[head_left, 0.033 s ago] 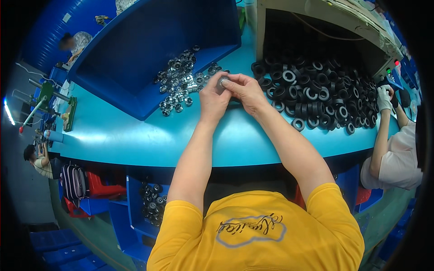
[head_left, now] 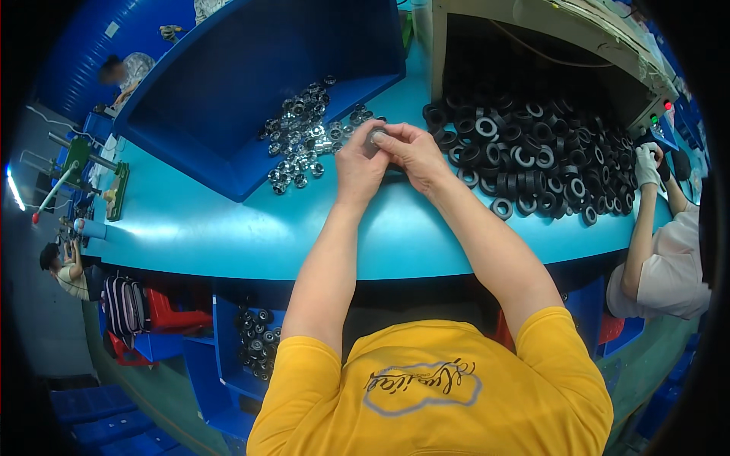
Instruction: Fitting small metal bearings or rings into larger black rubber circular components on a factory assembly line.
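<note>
l fingers (head_left: 357, 140) & r fingers (head_left: 406, 140) clamped w/ sml round part (head_left: 372, 137) btwn tips

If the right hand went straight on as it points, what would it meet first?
The right hand would first meet the left hand, at the round part both hold; beyond, the pile of shiny metal pieces seems next, though depth is unclear.

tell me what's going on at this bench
A person in a yellow shirt holds a small round part between the left hand and right hand, above the blue table. Loose silver metal pieces lie at the open edge of a big blue bin to the left; black rings are heaped to the right.
</note>
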The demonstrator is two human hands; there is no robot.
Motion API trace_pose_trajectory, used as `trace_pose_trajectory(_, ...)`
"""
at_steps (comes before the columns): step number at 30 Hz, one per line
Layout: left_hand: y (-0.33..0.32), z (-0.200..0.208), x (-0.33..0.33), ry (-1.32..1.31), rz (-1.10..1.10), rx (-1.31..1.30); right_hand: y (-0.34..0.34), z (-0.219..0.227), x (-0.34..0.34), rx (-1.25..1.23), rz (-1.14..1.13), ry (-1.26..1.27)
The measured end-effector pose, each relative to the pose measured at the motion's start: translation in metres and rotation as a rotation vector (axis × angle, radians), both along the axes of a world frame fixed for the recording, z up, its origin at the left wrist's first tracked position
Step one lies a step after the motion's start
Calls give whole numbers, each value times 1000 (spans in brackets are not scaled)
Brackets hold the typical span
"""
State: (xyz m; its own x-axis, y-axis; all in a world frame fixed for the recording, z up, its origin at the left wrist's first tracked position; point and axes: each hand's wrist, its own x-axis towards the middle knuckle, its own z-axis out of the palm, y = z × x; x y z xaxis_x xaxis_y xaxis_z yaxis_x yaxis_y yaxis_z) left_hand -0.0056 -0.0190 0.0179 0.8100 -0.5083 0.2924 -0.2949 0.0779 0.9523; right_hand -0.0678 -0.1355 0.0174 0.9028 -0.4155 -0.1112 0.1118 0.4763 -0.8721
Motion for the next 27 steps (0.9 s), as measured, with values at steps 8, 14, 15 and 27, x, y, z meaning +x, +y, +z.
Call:
trace_pose_trajectory(8, -4, -7, -10, -199, 157, 149, 11, -2, 3, -6, -149, -17)
trace_pose_trajectory(14, 0, -4, -20, -470, 309, 298, 7, 1, 0, 79, -9, 64)
trace_pose_trajectory(15, 1, -6, -17, -450, 289, 266, 6, 2, -1, 96, 10, 55)
trace_pose_trajectory(27, 0, -6, 1, -142, 90, 55, -6, 2, 0, 18, 63, 13)
